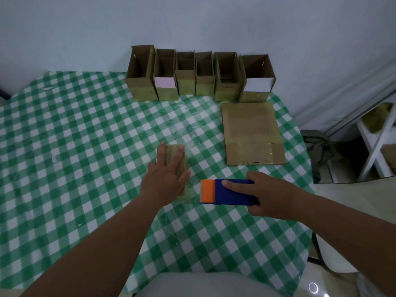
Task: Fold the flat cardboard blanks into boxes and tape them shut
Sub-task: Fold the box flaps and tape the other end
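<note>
A small folded cardboard box (172, 151) lies in the middle of the green checked table (64, 136). My left hand (166, 176) presses flat on top of it with straight fingers. Just right of the box, my right hand (272, 195) grips a blue tape dispenser (232, 192) with an orange front end (207, 191) that points at the box's near end. A flat cardboard blank (252, 133) lies at the right of the table.
Several open-topped cardboard boxes (199, 76) stand in a row along the table's far edge against the wall. A white shelf frame (377, 142) and a dark cloth (319, 144) are on the floor to the right.
</note>
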